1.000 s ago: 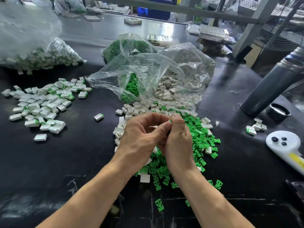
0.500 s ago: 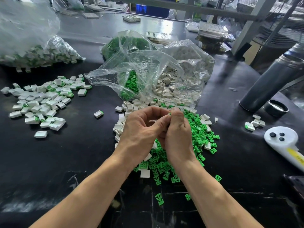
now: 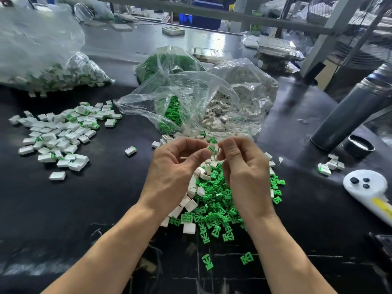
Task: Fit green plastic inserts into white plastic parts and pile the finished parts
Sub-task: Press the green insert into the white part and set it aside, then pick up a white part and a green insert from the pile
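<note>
My left hand [image 3: 172,172] pinches a small white part with a green insert [image 3: 210,148] between thumb and fingertips, above the loose heap. Just to its right my right hand [image 3: 244,168] hovers with curled fingers, and I cannot tell whether it touches the part or holds anything. Under both hands lie loose green inserts [image 3: 220,211] mixed with empty white parts [image 3: 191,205]. A spread of finished white parts [image 3: 61,132] with green ends covers the table at the left. One finished part [image 3: 130,150] lies alone between that pile and my hands.
An open clear bag [image 3: 191,98] behind my hands spills green inserts and white parts. Another filled bag [image 3: 48,75] sits at the far left. A grey cylinder [image 3: 347,113], a black cap [image 3: 359,145], a few parts [image 3: 331,165] and a white controller [image 3: 369,189] are at the right.
My hands have drawn slightly apart; the part with its green end now shows at my left fingertips. The view has shifted a little.
</note>
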`<action>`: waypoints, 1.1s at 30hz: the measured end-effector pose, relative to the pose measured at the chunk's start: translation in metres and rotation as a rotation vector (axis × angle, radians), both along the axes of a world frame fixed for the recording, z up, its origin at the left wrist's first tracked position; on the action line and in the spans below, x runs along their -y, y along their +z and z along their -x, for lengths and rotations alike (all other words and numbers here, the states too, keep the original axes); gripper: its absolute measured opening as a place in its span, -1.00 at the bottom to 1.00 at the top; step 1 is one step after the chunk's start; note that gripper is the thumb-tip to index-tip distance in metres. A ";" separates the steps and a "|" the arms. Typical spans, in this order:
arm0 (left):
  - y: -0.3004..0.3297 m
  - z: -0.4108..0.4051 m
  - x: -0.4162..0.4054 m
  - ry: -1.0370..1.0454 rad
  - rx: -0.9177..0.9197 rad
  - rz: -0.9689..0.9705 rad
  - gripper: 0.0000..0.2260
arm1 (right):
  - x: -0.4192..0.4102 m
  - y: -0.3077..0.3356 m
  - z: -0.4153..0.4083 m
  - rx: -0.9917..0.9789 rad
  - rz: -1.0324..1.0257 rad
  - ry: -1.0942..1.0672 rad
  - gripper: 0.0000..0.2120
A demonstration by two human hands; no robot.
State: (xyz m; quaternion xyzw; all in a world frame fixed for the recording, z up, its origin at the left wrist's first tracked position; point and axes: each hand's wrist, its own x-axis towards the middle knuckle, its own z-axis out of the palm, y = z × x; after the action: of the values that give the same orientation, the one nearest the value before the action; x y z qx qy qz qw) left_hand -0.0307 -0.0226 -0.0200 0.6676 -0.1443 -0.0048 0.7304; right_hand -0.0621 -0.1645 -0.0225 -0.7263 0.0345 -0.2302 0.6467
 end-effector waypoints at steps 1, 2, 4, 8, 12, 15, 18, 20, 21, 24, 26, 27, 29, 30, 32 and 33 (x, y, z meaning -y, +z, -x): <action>0.001 0.000 -0.001 0.009 0.000 0.022 -0.93 | 0.004 0.000 0.001 0.022 0.039 0.009 -0.82; 0.002 0.000 -0.001 0.014 0.003 0.039 -0.93 | 0.007 0.000 0.001 0.038 0.073 0.025 -0.90; 0.004 0.001 -0.002 0.019 0.014 0.055 -0.92 | 0.008 0.000 0.003 0.049 0.131 0.059 -0.97; 0.002 0.000 -0.005 0.025 0.053 0.008 -0.90 | 0.004 -0.001 0.002 0.041 0.179 0.097 -0.94; -0.001 -0.002 -0.009 0.013 0.130 -0.098 -0.87 | 0.007 -0.002 0.000 0.049 0.200 0.122 -0.93; -0.002 -0.004 -0.010 0.014 0.200 -0.179 -0.84 | 0.009 -0.005 -0.002 0.010 0.205 0.156 -0.92; -0.002 -0.004 -0.010 0.011 0.208 -0.202 -0.81 | 0.011 -0.009 -0.006 -0.007 0.224 0.170 -0.95; -0.001 -0.005 -0.010 0.004 0.210 -0.209 -0.80 | 0.013 -0.012 -0.008 -0.004 0.250 0.163 -0.94; -0.001 -0.005 -0.010 0.000 0.214 -0.214 -0.81 | 0.014 -0.012 -0.009 -0.003 0.260 0.160 -0.94; 0.000 -0.008 -0.012 0.001 0.204 -0.220 -0.83 | 0.019 -0.010 -0.008 0.011 0.232 0.152 -0.97; -0.001 -0.011 -0.015 0.015 0.194 -0.212 -0.83 | 0.026 -0.007 -0.008 0.026 0.125 0.129 -0.95; -0.001 -0.011 -0.016 0.018 0.183 -0.201 -0.83 | 0.030 -0.005 -0.007 0.030 0.071 0.123 -0.95; -0.001 -0.012 -0.017 0.022 0.162 -0.175 -0.84 | 0.031 -0.002 -0.005 0.028 0.032 0.136 -0.93; -0.001 -0.012 -0.017 0.020 0.153 -0.166 -0.85 | 0.029 -0.002 -0.005 0.016 0.051 0.158 -0.94; -0.002 -0.012 -0.015 0.009 0.140 -0.160 -0.86 | 0.022 -0.004 -0.004 -0.026 0.113 0.199 -0.96; -0.003 -0.013 -0.015 0.005 0.138 -0.160 -0.86 | 0.018 -0.004 -0.004 -0.044 0.131 0.204 -0.95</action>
State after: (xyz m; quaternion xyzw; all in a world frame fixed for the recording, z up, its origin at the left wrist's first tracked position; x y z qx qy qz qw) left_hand -0.0181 -0.0078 -0.0227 0.7229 -0.1918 0.0316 0.6631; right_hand -0.0585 -0.1830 -0.0268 -0.7717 -0.0407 -0.1491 0.6169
